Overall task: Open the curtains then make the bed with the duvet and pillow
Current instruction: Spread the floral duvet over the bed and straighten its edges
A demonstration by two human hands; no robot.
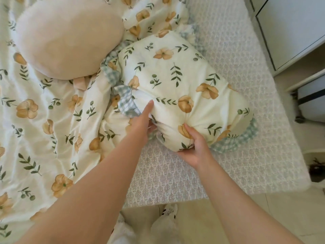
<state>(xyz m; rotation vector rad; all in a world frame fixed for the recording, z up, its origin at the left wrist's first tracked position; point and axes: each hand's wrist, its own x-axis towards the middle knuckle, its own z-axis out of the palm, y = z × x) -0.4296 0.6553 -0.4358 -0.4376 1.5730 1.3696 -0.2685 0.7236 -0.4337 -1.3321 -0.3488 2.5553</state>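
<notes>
A floral pillow [177,85] with a blue-checked frill lies on the patterned mattress sheet [263,138] at the right of the bed. My right hand [194,148] grips its near corner, thumb on top and fingers underneath. My left hand [141,123] holds the pillow's near left edge by the frill, with the index finger stretched along the fabric and the other fingers tucked under. The matching floral duvet [44,120] lies crumpled over the left half of the bed.
A round cream plush cushion [68,37] sits on the duvet at the upper left. White furniture [290,32] and a wheeled unit [309,95] stand close to the bed's right edge. Pale floor and fluffy slippers [163,226] are at the bottom.
</notes>
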